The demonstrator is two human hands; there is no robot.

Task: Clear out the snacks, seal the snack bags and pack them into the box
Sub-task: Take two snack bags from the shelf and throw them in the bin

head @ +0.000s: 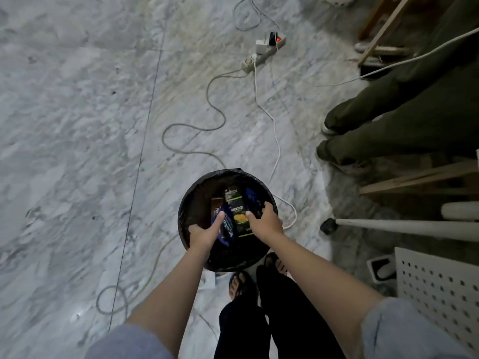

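Your sleeves [129, 340] and bare forearms reach down over your feet [239, 283] to a round bin [191, 193] lined with a black bag, standing on the marble floor [77, 125]. Your left hand [204, 233] has its grip curled round a blue snack bag [225, 229], thumb stretched along its face. Your right hand [264, 220] has its grip clamped on a green snack bag [237, 213], fingers wrapped over its right edge. Both bags are held upright over the mouth of the bin, side by side and touching; a brown packet [216, 203] lies deeper inside. Beyond the bin, cables [215, 99] snake across the floor to a power strip [264, 51]. At right, another person's legs [388, 125] in olive trousers stand near a white perforated panel [438, 288].
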